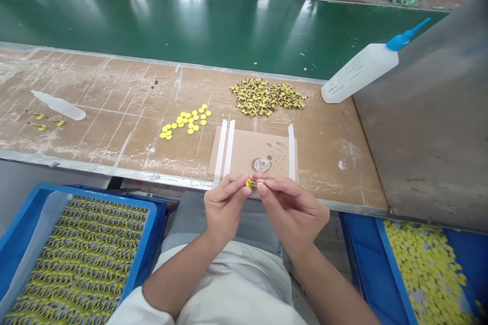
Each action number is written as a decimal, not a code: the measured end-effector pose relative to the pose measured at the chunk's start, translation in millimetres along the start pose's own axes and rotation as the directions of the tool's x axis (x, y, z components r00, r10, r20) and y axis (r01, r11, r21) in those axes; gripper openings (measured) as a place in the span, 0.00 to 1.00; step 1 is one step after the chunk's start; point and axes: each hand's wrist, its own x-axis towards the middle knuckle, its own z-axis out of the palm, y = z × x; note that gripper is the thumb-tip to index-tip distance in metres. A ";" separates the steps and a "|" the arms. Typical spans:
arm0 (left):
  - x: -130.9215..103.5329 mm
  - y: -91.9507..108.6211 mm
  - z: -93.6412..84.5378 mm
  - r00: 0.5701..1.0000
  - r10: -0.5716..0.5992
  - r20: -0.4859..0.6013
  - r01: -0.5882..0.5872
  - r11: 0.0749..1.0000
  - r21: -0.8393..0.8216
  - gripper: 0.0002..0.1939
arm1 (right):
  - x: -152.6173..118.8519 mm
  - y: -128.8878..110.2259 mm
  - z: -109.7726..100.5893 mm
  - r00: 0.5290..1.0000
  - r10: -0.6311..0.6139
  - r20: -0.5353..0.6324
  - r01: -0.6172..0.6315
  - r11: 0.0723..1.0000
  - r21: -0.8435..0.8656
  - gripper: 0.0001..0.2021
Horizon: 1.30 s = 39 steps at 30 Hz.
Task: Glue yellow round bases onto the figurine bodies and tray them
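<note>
Right at the worktop's (114,73) near edge, it was all fingertips! The left hand (224,208) had a small yellow piece (249,183) pinched between thumb and forefinger, and the right hand (297,208) came in close from the other side, thumb and finger nipped together on its dark end, a part too tiny to make out well. Just beyond them lay the card (244,144), white tape (229,147) running down it, with a clear blob (262,165) close to the fingers. Past the card sat a heap (267,97) of yellow-and-black bits; to its left, yellow discs (179,119) lay scattered. Over on the right, the bottle (360,73), blue nozzle up, leaned against the metal panel (427,122). Down below, the left crate (151,233) showed row upon row of yellow-and-black pieces, while the right crate (392,269) held a loose mass of yellow rounds!
</note>
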 end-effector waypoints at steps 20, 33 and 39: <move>2.5 6.2 -9.2 0.997 0.082 0.010 -0.083 0.981 0.173 0.13 | 17.4 -4.8 -14.3 0.968 0.182 0.170 -0.185 0.983 -0.001 0.05; 16.3 34.7 -9.7 0.924 0.208 0.322 -0.275 0.945 0.178 0.14 | 31.9 -8.4 -31.5 0.773 0.348 0.530 -0.522 0.824 0.220 0.07; 15.6 38.8 -18.0 0.815 0.329 0.477 -0.472 0.854 0.217 0.39 | 34.3 -12.1 -31.1 0.739 0.314 0.596 -0.523 0.825 0.213 0.06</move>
